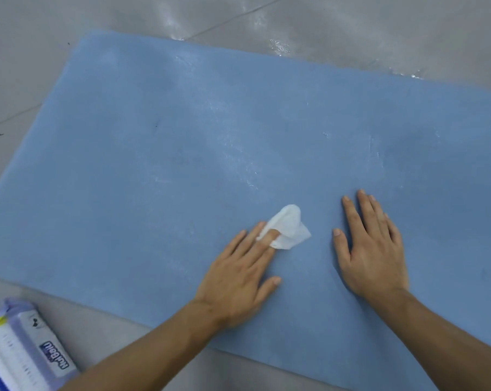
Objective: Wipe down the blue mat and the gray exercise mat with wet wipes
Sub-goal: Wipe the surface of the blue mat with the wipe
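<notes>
Hands rest on the blue mat (182,136), near its front edge: left hand (238,275) presses a wet wipe (288,227) under straight fingers, right hand (374,255) beside it, released, holding nothing. Wipes pack (21,348) lies off the mat's front-left corner.

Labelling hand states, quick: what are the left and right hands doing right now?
Left hand: open, straight fingers pressing the wet wipe onto the blue mat.
Right hand: open, flat on the mat, holding nothing.

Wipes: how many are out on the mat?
1: a white wipe on the blue mat, touching the fingers of the left hand. More may be hidden inside the pack at lower left.
</notes>
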